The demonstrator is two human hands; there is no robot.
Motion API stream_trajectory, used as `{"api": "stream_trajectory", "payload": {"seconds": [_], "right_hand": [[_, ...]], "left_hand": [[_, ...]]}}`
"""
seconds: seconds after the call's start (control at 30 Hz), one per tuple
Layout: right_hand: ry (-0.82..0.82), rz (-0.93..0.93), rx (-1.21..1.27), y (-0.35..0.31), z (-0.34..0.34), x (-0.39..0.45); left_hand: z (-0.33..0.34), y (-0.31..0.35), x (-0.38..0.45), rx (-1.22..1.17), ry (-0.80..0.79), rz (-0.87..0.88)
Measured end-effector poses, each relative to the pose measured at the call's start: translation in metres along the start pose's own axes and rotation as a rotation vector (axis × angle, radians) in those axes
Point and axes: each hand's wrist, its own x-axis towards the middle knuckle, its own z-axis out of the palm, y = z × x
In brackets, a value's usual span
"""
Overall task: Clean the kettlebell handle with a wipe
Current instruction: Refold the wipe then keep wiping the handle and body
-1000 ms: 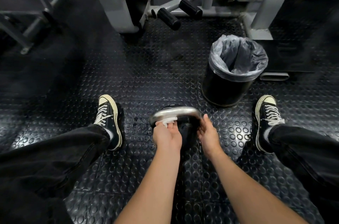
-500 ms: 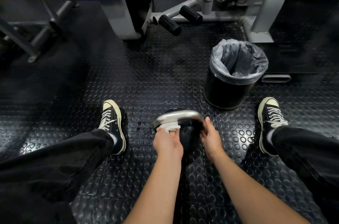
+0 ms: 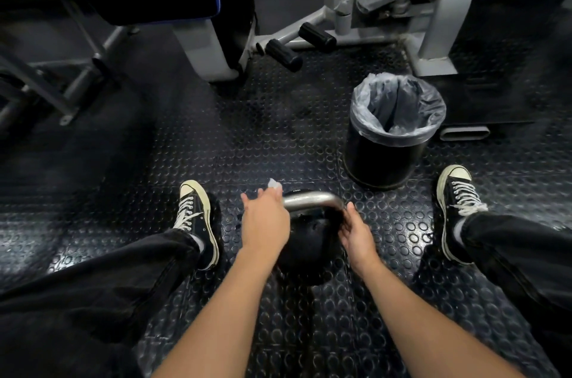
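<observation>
A black kettlebell [image 3: 305, 241] with a shiny metal handle [image 3: 312, 200] stands on the studded rubber floor between my legs. My left hand [image 3: 264, 219] is over the handle's left end and holds a white wipe [image 3: 274, 184], which sticks out past the fingertips. The hand hides that end of the handle. My right hand [image 3: 356, 230] rests against the right side of the kettlebell, its fingers loosely bent near the handle's right end.
A black bin with a clear liner [image 3: 393, 127] stands just beyond the kettlebell to the right. My sneakers [image 3: 195, 216] [image 3: 458, 204] flank the kettlebell. Grey gym machine frames [image 3: 445, 15] and two padded rollers [image 3: 298, 43] fill the back.
My left hand has lifted from under the handle's left end to over it, and the wipe now pokes out beyond the fingers. The right hand stays by the kettlebell's right side.
</observation>
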Motion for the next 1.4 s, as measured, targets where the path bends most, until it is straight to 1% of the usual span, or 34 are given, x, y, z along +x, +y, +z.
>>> {"api": "stream_trajectory", "payload": {"seconds": [0.1, 0.17, 0.27, 0.33, 0.47, 0.53, 0.67, 0.83, 0.9, 1.0, 1.17, 1.3, 1.4], "right_hand": [[0.003, -0.002, 0.03, 0.0, 0.0, 0.002], [0.013, 0.008, 0.05, 0.001, -0.001, 0.005], [0.014, -0.011, 0.016, 0.003, -0.001, 0.007], [0.004, -0.015, 0.028, 0.004, -0.002, 0.007], [0.003, 0.005, 0.081, 0.004, -0.001, 0.007], [0.007, 0.007, 0.083, 0.002, 0.0, 0.006], [-0.002, 0.008, 0.075, 0.0, 0.001, 0.004], [0.001, 0.0, 0.051, -0.002, 0.001, 0.002], [-0.002, 0.005, 0.053, -0.005, 0.003, 0.0], [-0.017, 0.007, 0.045, -0.004, 0.002, 0.0], [-0.019, 0.0, 0.074, -0.003, 0.002, 0.0], [-0.03, -0.004, 0.068, -0.001, 0.002, 0.0], [-0.023, -0.007, 0.051, -0.002, 0.001, -0.001]], "left_hand": [[-0.002, 0.002, 0.016, 0.11, -0.094, 0.114], [-0.007, 0.007, 0.029, 0.133, -0.164, 0.176], [-0.018, 0.017, 0.041, 0.104, -0.288, 0.303], [-0.02, 0.016, 0.044, 0.123, -0.315, 0.367], [-0.016, -0.005, 0.045, 0.147, -0.289, 0.315], [-0.018, -0.002, 0.047, 0.136, -0.32, 0.29], [-0.024, 0.019, 0.048, 0.082, -0.372, 0.321], [-0.025, 0.003, 0.058, 0.124, -0.423, 0.281], [-0.027, 0.006, 0.059, 0.111, -0.433, 0.301], [-0.029, 0.006, 0.06, 0.107, -0.404, 0.357], [-0.026, 0.002, 0.064, 0.13, -0.445, 0.317], [-0.024, 0.014, 0.06, 0.097, -0.435, 0.342], [-0.025, 0.005, 0.059, 0.124, -0.428, 0.345]]}}
